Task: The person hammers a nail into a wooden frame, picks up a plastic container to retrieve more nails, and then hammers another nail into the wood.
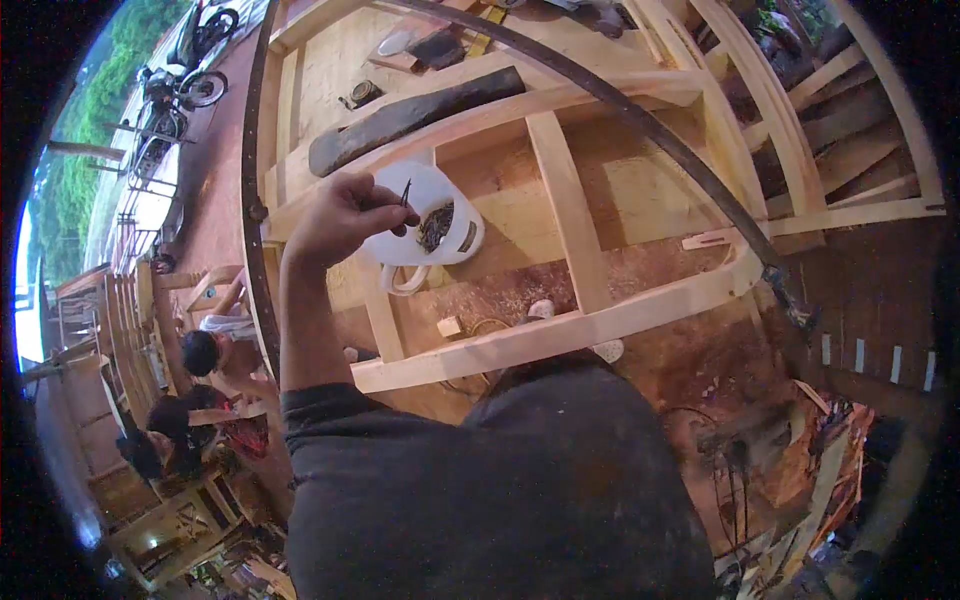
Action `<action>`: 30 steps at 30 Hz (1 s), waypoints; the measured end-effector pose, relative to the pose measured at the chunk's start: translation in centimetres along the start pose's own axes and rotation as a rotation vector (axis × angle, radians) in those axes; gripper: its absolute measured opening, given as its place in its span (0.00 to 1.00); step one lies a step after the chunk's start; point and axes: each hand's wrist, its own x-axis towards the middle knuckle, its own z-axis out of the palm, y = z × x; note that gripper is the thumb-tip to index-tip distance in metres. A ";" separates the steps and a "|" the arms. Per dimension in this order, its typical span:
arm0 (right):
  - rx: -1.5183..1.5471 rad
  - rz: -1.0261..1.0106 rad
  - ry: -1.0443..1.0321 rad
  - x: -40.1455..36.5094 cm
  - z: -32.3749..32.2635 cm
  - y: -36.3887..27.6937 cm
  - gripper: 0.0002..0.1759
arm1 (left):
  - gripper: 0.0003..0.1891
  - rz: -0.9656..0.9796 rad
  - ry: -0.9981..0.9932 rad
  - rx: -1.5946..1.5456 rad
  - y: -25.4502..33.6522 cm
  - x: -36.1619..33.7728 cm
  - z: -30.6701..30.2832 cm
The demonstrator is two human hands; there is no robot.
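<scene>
My left hand (350,215) is raised over a white plastic jug (410,270) with a handle and a cut-open top. Thumb and fingers pinch a thin, dark nail (407,190) that points upward. Inside the jug lies a heap of nails (436,228). The jug stands within a pale wooden frame (570,210), beside one of its crosspieces. My right hand is out of view.
A long dark slab (415,118), a tape measure (362,94) and a yellow tool (484,32) lie beyond the jug. A long metal bar (620,95) crosses the frame. Two people (215,360) are at the left, with motorcycles (165,100) farther off.
</scene>
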 end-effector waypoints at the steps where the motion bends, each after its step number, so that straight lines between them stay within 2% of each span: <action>1: 0.000 -0.002 0.000 0.0 -0.2 0.0 0.15 | 0.04 0.019 -0.017 -0.084 -0.5 -0.1 -0.1; 5: 0.014 0.019 0.026 -1.7 -1.0 0.7 0.15 | 0.07 -0.024 -0.069 0.011 0.4 -1.1 -0.4; 7: 0.045 0.034 0.072 -3.4 -1.8 1.9 0.14 | 0.10 -0.120 0.065 0.147 2.6 -1.9 0.3; 9: 0.092 0.044 0.145 -5.6 -3.1 3.5 0.14 | 0.12 -0.094 0.362 0.103 0.5 -1.9 0.5; 11: 0.160 0.006 0.222 -7.2 -4.6 4.1 0.14 | 0.13 -0.073 0.492 0.040 -0.7 -2.3 0.2; 12: 0.204 -0.031 0.255 -7.7 -5.4 4.5 0.14 | 0.13 -0.035 0.479 -0.048 -0.5 -2.4 1.4; 13: 0.106 -0.095 0.389 -10.7 -5.5 0.6 0.13 | 0.14 -0.002 0.479 -0.133 -0.3 -2.4 2.4; 14: -0.001 -0.162 0.511 -12.8 -5.8 -5.5 0.12 | 0.13 0.039 0.428 -0.104 -1.0 -2.3 4.1; 15: 0.073 -0.324 0.621 -13.1 -5.9 -7.4 0.12 | 0.13 0.084 0.382 -0.072 -1.9 -2.5 6.1; 16: 0.146 -0.492 0.728 -12.9 -6.0 -8.7 0.13 | 0.10 0.120 0.200 0.150 -2.0 -2.5 8.6; 18: 0.170 -0.593 0.605 -12.3 -7.6 -12.0 0.15 | 0.07 0.420 -0.209 0.288 -0.1 -1.1 16.5; 19: 0.170 -0.658 0.503 -11.7 -8.3 -13.4 0.16 | 0.05 0.399 -0.551 0.255 2.9 0.2 20.5; 20: 0.156 -0.743 0.399 -11.1 -8.8 -14.7 0.17 | 0.05 0.291 -0.768 0.480 3.0 1.0 23.9; 21: 0.136 -0.829 0.291 -10.2 -9.3 -15.8 0.18 | 0.06 0.498 -0.825 0.483 5.8 0.7 27.1; 22: 0.111 -0.919 0.185 -9.5 -9.8 -16.7 0.19 | 0.06 0.655 -0.866 0.475 3.2 0.6 30.3; 24: 0.087 -1.061 0.037 -8.2 -10.3 -17.4 0.21 | 0.07 0.694 -0.993 0.479 3.7 0.4 35.8; 26: 0.097 -1.115 -0.008 -8.2 -10.4 -18.3 0.22 | 0.08 0.714 -1.009 0.457 4.6 0.0 40.7; 28: 0.520 -0.866 0.187 -10.0 -10.5 -18.6 0.19 | 0.10 0.744 -1.059 0.443 6.5 0.2 44.3; 30: 0.624 -0.735 0.138 -8.8 -13.1 -17.3 0.19 | 0.10 0.787 -1.060 0.385 7.3 0.8 49.0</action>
